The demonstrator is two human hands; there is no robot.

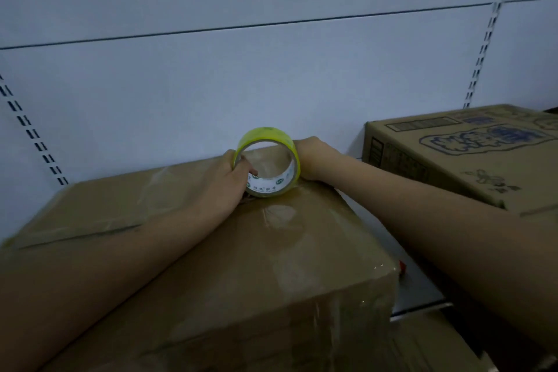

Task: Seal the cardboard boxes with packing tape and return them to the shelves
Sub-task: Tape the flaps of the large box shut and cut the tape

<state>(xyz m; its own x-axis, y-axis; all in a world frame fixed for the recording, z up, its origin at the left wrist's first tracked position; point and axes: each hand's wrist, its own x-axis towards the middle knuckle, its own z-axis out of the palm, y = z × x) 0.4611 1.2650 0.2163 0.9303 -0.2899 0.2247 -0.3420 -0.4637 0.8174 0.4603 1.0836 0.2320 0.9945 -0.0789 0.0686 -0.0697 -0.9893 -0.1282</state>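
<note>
A brown cardboard box (229,266) sits on the shelf in front of me, with glossy clear tape running along its top and down the near right edge. A roll of yellow-tinted packing tape (265,136) stands on edge at the far end of the box top. My left hand (223,181) grips the roll with fingers hooked inside its core. My right hand (311,157) is at the far right side of the roll, at the back edge of the box; its fingers are hidden behind the roll and the box.
A second printed cardboard box (453,154) lies on the shelf to the right. The shelf's grey metal edge (422,296) shows between the two boxes. A white back panel (241,69) with slotted uprights stands right behind. Another box top shows below at lower right.
</note>
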